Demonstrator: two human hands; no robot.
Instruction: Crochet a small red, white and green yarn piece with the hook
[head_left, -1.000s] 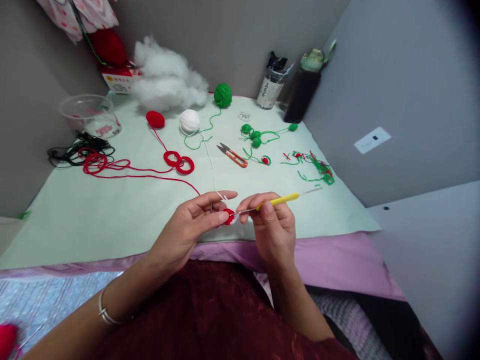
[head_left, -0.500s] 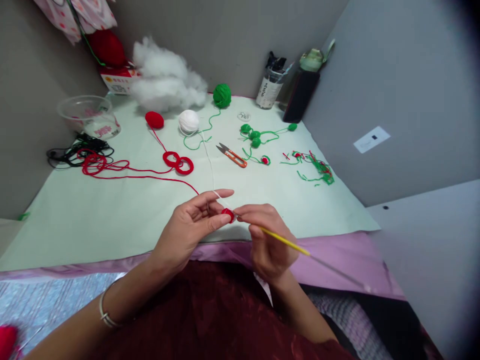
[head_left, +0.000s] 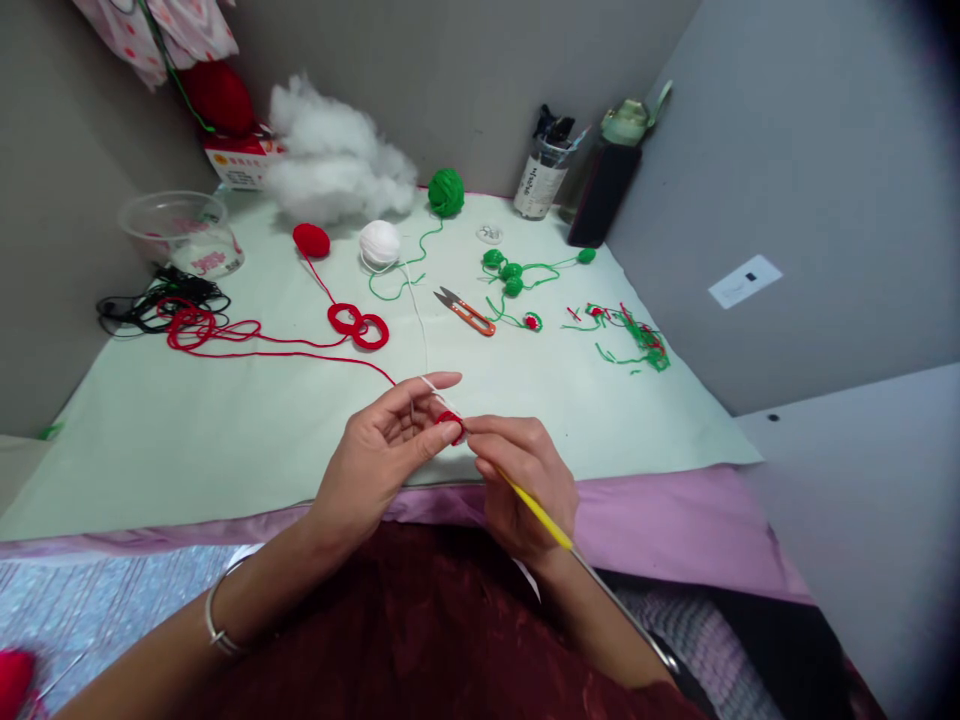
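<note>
My left hand pinches a small red crochet piece between thumb and fingers, and white yarn runs over its raised index finger from the white yarn ball. Red yarn trails away from behind the same hand to the left. My right hand is closed around a crochet hook with a yellow handle. Its metal shaft slants down to the right over the forearm. The hook's front end meets the red piece, but its tip is hidden by my fingers.
Orange-handled snips lie mid-table, with green crochet pieces to their right. Red rings, black cord and a clear tub are at left. Behind are white stuffing, a green ball, a pen cup and a bottle.
The yellow hook has swung from pointing right to a steeper slant downward. My right hand has shifted slightly left and rotated; my left hand holds the red piece nearly in place.
</note>
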